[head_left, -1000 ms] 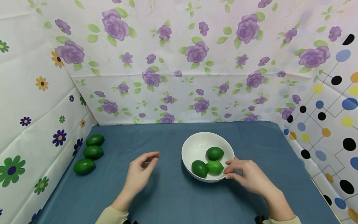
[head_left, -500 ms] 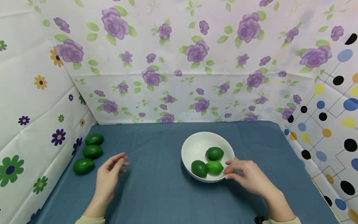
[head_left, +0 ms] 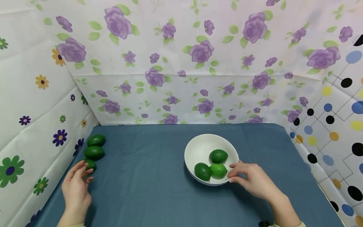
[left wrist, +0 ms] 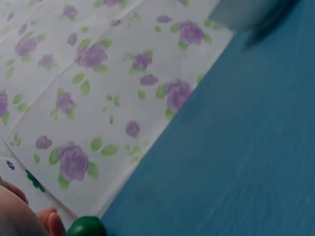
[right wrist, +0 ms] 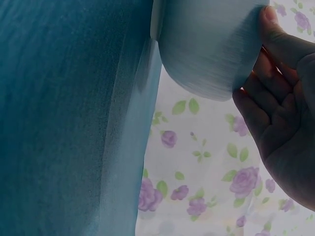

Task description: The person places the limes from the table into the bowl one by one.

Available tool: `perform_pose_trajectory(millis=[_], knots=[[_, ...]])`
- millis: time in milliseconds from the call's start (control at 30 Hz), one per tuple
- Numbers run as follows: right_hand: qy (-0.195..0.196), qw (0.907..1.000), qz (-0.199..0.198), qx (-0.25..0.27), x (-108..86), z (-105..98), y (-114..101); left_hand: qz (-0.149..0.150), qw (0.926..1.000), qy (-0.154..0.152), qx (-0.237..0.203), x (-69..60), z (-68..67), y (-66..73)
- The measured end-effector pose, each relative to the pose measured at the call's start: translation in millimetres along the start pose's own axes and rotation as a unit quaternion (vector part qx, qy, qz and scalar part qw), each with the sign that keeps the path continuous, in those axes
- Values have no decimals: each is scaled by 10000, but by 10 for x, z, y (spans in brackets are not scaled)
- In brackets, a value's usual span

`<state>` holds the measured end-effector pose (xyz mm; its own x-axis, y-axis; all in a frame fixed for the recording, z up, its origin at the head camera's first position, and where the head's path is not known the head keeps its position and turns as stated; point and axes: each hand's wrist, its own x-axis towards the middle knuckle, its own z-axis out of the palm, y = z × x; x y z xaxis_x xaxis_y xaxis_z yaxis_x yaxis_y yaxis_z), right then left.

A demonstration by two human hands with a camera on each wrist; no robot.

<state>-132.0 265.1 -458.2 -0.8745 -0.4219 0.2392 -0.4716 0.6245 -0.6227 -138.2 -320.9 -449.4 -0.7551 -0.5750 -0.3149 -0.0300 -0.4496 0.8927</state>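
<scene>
My left hand (head_left: 76, 189) is at the table's left side, fingers loosely bent, in front of the nearest dark green, avocado-like fruit (head_left: 90, 164) and partly hiding it. Whether they touch cannot be seen. Two similar fruits, a middle one (head_left: 94, 153) and a far one (head_left: 96, 140), lie behind it in a row. My right hand (head_left: 252, 178) grips the right rim of a white bowl (head_left: 195, 148), thumb and fingers against its side in the right wrist view. Inside the bowl are two dark green fruits (head_left: 218, 156) and a brighter green lime (head_left: 218, 170).
A blue cloth (head_left: 141, 176) covers the table. Patterned sheets stand around it: a purple-flowered one (head_left: 158, 101) behind, a daisy-print one (head_left: 42, 126) on the left, and a dotted one (head_left: 334, 151) on the right.
My left hand has swept left across the table, from beside the bowl to the nearest fruit in the row. My right hand stays on the bowl, which has not moved.
</scene>
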Motion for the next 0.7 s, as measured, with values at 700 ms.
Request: perform_pose_trajectory(millis=[700], knots=[[-5, 10000, 16, 3, -10, 23, 15, 655, 9500, -263, 3043, 380, -109, 11]])
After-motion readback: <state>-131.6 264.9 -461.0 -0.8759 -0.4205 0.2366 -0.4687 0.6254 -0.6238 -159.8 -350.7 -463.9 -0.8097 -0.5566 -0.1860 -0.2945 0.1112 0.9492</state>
